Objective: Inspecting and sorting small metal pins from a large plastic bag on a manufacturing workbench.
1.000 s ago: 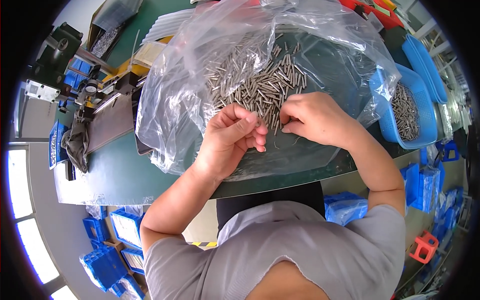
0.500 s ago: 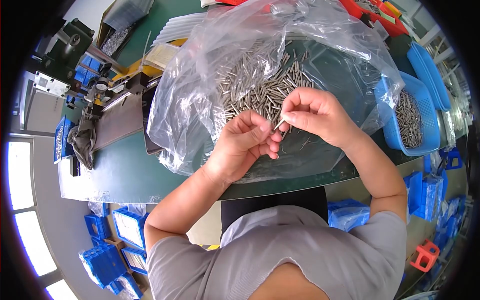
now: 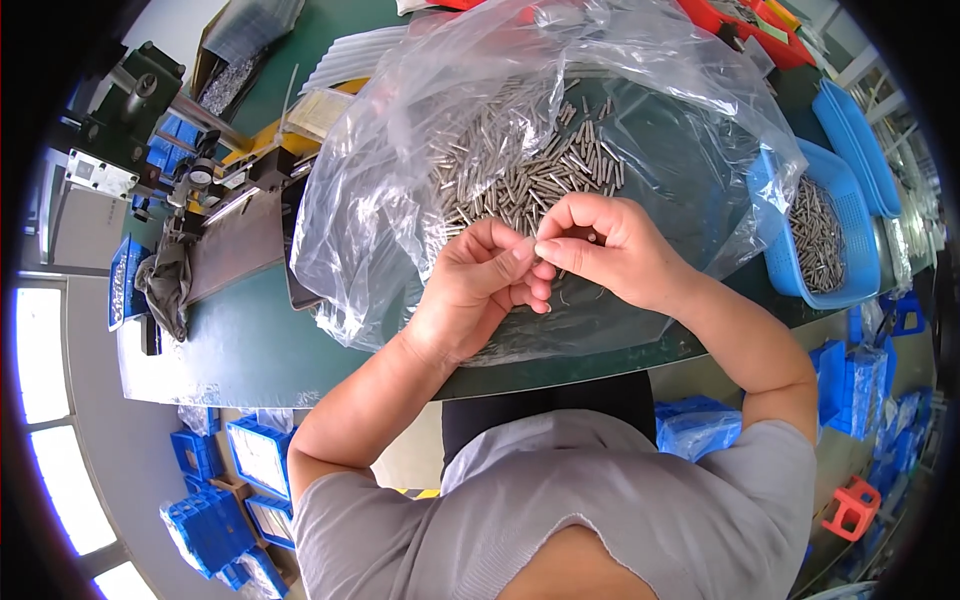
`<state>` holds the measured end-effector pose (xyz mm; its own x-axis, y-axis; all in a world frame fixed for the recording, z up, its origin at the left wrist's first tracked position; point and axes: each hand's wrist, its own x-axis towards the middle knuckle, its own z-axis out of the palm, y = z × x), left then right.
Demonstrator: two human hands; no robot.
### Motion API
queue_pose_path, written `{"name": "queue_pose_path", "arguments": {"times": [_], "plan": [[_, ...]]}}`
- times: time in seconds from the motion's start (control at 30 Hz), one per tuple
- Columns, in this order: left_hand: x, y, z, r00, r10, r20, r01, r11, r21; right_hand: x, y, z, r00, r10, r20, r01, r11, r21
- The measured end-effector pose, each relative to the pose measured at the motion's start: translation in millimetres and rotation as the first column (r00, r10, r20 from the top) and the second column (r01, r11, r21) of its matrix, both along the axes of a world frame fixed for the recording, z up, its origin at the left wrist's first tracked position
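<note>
My left hand (image 3: pixel 474 288) and my right hand (image 3: pixel 622 252) meet fingertip to fingertip over the near side of a pile of small metal pins (image 3: pixel 530 185). Both are closed in a pinch on a thin metal pin, now almost wholly covered by the fingers. The end of another pin shows beneath my right fingers. The pile lies on a large clear plastic bag (image 3: pixel 375 215), spread open and crumpled on the green table (image 3: pixel 235 350).
At the right stands a blue perforated basket (image 3: pixel 868 245) holding more metal pins (image 3: pixel 817 240). A bench device with a dial gauge (image 3: pixel 200 172) occupies the left. Red trays (image 3: pixel 775 45) lie at the far right, and blue crates (image 3: pixel 205 530) stand on the floor.
My right hand has moved left and slightly down, its fingertips now against the left's. The pin seen between them before is now covered. My left hand has barely shifted.
</note>
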<state>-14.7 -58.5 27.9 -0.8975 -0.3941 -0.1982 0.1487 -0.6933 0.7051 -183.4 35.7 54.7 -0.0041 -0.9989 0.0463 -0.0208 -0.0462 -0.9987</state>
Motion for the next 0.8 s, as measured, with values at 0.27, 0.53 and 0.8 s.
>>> {"name": "queue_pose_path", "arguments": {"times": [0.27,0.53,0.8], "plan": [[-2.0,1.7,-2.0,0.998,0.062,0.021,-0.061,0.997,-0.042,-35.5,-6.0,-4.4,0.909,-0.147,0.389,0.065,0.975,0.214],[-1.2,2.4,-0.1,0.999,0.051,0.0,-0.051,0.999,0.004,-9.7,-1.4,-2.7,0.984,-0.137,0.115,0.126,0.987,0.095],[-1.1,3.3,0.6,0.996,0.083,0.031,-0.082,0.996,-0.043,-68.6,-13.1,-1.1,0.908,-0.172,0.383,0.084,0.968,0.235]]}}
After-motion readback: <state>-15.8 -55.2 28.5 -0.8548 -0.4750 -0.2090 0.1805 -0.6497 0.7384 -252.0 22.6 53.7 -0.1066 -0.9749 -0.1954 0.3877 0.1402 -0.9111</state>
